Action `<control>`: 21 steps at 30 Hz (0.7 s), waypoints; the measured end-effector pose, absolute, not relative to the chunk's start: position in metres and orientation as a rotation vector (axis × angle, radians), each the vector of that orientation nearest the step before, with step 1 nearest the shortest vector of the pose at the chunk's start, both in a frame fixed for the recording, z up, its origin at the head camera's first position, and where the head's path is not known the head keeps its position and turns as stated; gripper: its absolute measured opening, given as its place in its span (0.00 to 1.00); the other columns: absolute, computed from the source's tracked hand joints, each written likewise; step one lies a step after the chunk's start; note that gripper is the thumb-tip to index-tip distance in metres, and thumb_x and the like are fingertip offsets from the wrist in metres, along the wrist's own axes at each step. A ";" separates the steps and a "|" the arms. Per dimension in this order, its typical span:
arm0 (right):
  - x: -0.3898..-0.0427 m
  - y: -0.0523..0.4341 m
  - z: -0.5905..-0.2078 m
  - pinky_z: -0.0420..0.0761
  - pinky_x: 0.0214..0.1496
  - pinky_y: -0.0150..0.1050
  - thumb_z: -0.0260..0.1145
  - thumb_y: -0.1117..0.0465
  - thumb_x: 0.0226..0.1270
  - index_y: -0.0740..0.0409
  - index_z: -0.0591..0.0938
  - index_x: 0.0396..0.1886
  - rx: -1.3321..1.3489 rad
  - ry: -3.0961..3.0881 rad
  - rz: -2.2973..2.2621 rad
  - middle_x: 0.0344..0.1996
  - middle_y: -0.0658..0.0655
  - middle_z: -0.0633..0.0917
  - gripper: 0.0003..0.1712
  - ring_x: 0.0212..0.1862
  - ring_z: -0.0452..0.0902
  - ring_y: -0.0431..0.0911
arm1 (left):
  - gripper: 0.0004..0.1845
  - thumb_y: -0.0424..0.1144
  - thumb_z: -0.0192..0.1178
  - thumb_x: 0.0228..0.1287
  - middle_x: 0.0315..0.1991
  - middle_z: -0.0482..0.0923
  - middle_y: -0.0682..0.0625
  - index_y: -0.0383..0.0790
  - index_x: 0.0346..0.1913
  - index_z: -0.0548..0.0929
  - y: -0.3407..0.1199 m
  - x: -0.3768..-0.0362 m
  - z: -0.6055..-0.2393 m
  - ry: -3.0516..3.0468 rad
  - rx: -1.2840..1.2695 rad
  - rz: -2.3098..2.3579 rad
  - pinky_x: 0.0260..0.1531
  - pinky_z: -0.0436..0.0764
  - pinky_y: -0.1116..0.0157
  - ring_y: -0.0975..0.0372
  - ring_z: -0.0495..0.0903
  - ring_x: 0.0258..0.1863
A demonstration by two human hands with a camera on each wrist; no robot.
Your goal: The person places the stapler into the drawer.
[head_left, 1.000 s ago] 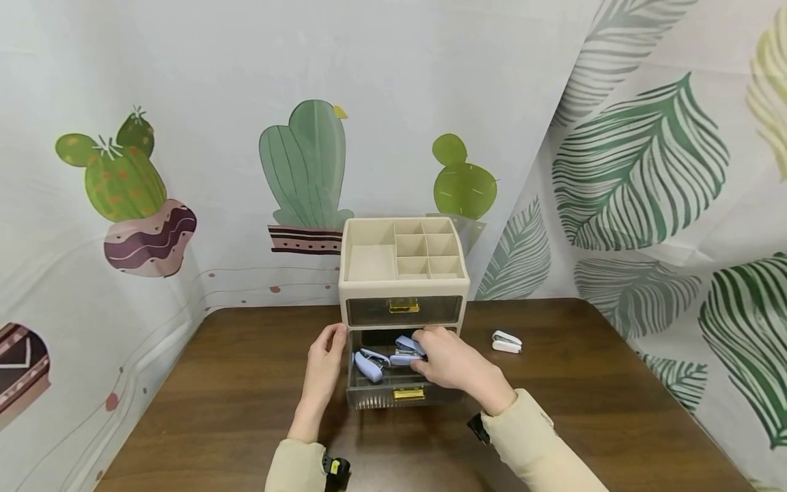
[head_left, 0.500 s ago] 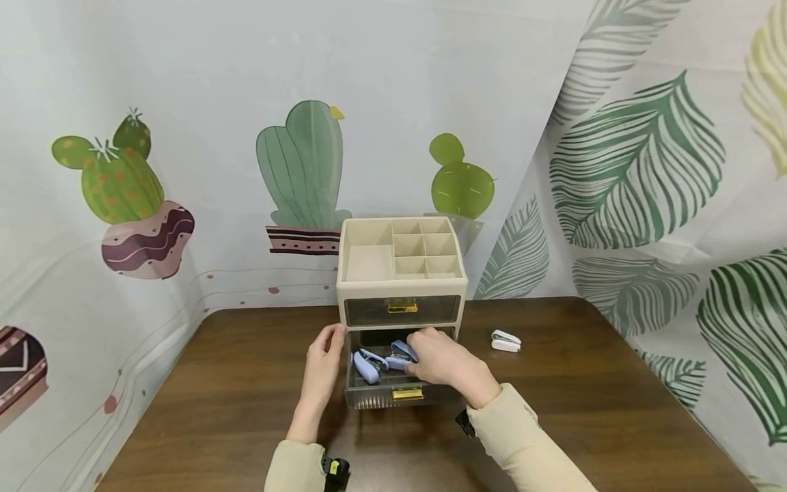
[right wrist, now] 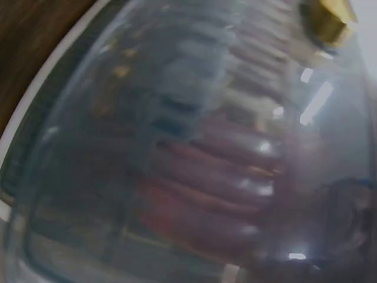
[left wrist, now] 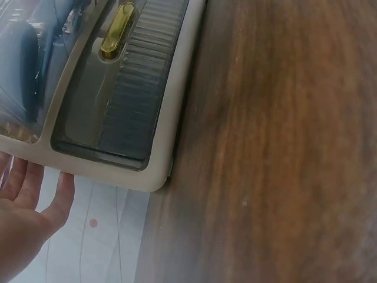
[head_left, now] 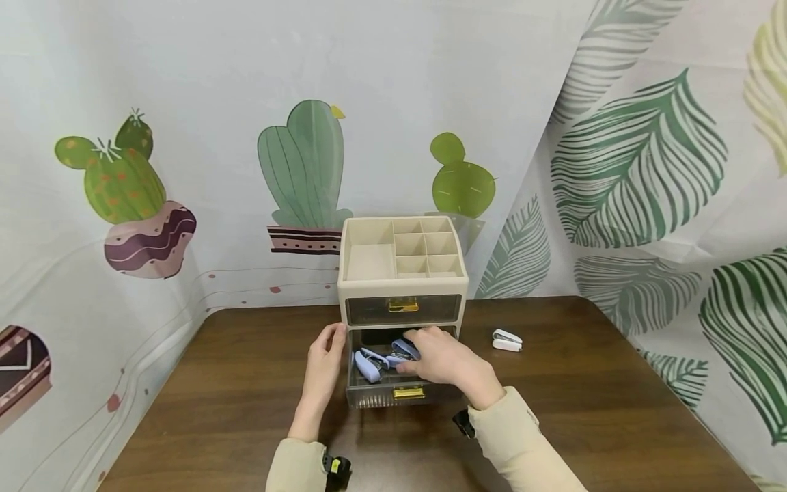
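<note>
Lower centre of the head view: right hand [head_left: 444, 361] is inside the pulled-out lower drawer [head_left: 393, 398], fingers curled on a blue stapler [head_left: 404, 350]. A 2nd blue stapler [head_left: 367, 366] lies just left of it in the same drawer. Left hand [head_left: 324, 365] rests flat, fingers straight, vs. the organizer's [head_left: 402, 273] left side, steadying it. So approx. two staplers are in; a white stapler [head_left: 507, 340] sits out on the table [head_left: 215, 396], right of centre, well apart, and the drawer isn't closed. Upper drawer [head_left: 403, 311] is closed, top compartments bare. Nothing blocks the way. Right wrist view too blurred to add anything.
</note>
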State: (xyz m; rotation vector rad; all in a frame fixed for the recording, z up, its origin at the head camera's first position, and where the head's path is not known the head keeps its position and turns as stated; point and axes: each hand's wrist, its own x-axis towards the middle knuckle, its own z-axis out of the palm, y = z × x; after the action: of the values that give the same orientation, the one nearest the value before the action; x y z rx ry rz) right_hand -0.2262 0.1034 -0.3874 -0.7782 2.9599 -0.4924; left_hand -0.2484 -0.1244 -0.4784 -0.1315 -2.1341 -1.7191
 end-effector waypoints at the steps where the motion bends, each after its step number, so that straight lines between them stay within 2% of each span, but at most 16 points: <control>1: -0.225 0.105 -0.386 0.75 0.51 0.49 0.71 0.47 0.63 0.63 0.80 0.56 -0.790 2.945 -0.518 0.47 0.59 0.82 0.30 0.50 0.76 0.53 | 0.17 0.48 0.53 0.75 0.45 0.81 0.46 0.38 0.51 0.82 -0.124 -0.249 -0.479 -2.133 -0.130 -1.716 0.45 0.73 0.65 0.60 0.75 0.43; 3: -0.221 0.109 -0.382 0.72 0.58 0.51 0.68 0.45 0.65 0.62 0.76 0.63 -0.821 2.921 -0.568 0.56 0.60 0.80 0.34 0.58 0.73 0.55 | 0.18 0.49 0.53 0.75 0.45 0.82 0.46 0.39 0.50 0.83 -0.124 -0.249 -0.479 -2.137 -0.121 -1.708 0.46 0.73 0.63 0.59 0.75 0.44; 7: -0.215 0.120 -0.374 0.70 0.62 0.50 0.66 0.46 0.67 0.62 0.76 0.63 -0.920 2.908 -0.685 0.57 0.59 0.80 0.32 0.61 0.73 0.54 | 0.19 0.51 0.53 0.74 0.46 0.82 0.46 0.39 0.51 0.82 -0.124 -0.248 -0.479 -2.144 -0.111 -1.701 0.49 0.72 0.59 0.58 0.75 0.46; 10: -0.211 0.133 -0.368 0.73 0.58 0.48 0.65 0.47 0.68 0.60 0.78 0.61 -0.957 2.886 -0.824 0.52 0.56 0.83 0.29 0.56 0.77 0.50 | 0.19 0.51 0.52 0.74 0.47 0.82 0.46 0.39 0.51 0.82 -0.124 -0.247 -0.479 -2.147 -0.101 -1.698 0.50 0.72 0.59 0.58 0.75 0.46; 16: -0.203 0.163 -0.363 0.79 0.43 0.39 0.65 0.47 0.69 0.53 0.80 0.57 -0.916 2.783 -1.176 0.38 0.45 0.85 0.23 0.40 0.81 0.41 | 0.19 0.51 0.53 0.74 0.46 0.82 0.46 0.39 0.51 0.82 -0.123 -0.246 -0.479 -2.143 -0.109 -1.713 0.48 0.72 0.61 0.59 0.75 0.45; 21: -0.205 0.188 -0.368 0.79 0.43 0.38 0.65 0.55 0.70 0.56 0.82 0.51 -0.849 2.744 -1.483 0.37 0.49 0.85 0.15 0.40 0.81 0.45 | 0.19 0.51 0.53 0.74 0.46 0.82 0.46 0.39 0.51 0.82 -0.124 -0.248 -0.479 -2.144 -0.109 -1.709 0.50 0.72 0.60 0.59 0.75 0.46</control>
State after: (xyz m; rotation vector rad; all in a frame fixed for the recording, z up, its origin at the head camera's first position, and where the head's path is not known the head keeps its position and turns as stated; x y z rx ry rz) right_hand -0.2053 0.1877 -0.3680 -0.8486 2.7443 -1.4826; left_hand -0.2477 -0.1235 -0.4788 -0.1092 -2.1438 -1.7090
